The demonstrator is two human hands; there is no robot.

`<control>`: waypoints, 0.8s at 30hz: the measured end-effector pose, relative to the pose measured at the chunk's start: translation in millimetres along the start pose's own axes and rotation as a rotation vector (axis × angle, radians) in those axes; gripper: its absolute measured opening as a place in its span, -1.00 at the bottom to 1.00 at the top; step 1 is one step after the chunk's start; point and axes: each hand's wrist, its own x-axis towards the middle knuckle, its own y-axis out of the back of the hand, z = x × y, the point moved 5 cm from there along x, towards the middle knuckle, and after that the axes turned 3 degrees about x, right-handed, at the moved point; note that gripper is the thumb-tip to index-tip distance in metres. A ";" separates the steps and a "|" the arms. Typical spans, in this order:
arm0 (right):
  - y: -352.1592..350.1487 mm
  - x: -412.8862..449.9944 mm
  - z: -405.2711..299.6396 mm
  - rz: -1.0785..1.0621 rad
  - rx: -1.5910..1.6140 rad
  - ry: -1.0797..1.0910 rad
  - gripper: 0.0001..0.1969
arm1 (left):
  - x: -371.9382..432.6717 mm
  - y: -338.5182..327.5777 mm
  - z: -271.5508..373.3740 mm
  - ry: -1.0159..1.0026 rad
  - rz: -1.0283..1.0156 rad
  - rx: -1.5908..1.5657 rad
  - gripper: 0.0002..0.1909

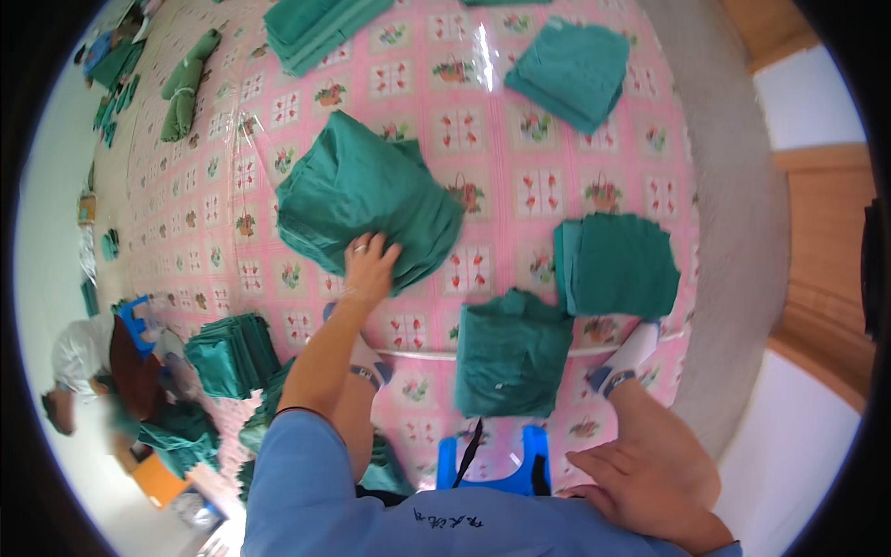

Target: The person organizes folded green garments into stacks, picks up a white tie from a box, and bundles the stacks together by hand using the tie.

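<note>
My left hand (371, 268), with a ring on one finger, lies palm down on the near edge of a loose pile of green cloth (369, 195). Its fingertips are slightly spread on top, and no cloth is visibly pinched. My right hand (626, 480) rests at my bent right leg and holds nothing. Between my feet lies a folded green cloth stack (515, 362), with a small pale mark near its lower edge. Touching its upper right corner is another folded green stack (619, 264). The cloths rest on a pink plastic sheet (431, 132) printed with strawberries and baskets.
Further off lie two folded stacks (574, 73) (317, 31) and a tied green roll (189, 87). A blue plastic stool (494, 480) is beneath me. At left, a person (87, 355) sits near a green stack (233, 355). Wooden furniture (828, 237) stands right.
</note>
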 end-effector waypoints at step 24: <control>7.0 -63.0 21.8 0.119 -0.018 0.146 -0.62 | -26.4 41.1 -33.5 0.782 0.015 -0.190 -0.13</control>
